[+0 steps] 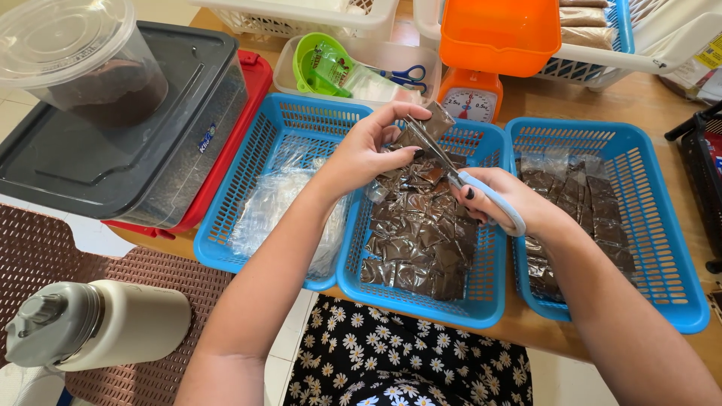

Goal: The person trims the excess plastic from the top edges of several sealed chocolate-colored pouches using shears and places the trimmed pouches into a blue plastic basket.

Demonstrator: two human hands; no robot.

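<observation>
We saw a wooden table point(639, 101) bearing three blue baskets point(681, 248) side by side — behind them a kitchen scale point(470, 101), a clear tray point(376, 56) and, at left, a lidded storage box point(135, 143).

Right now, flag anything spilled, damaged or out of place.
Nothing stands out. The left hand holds a small packet, the right hand holds scissors to it, and the other packets lie inside the blue baskets.
</observation>
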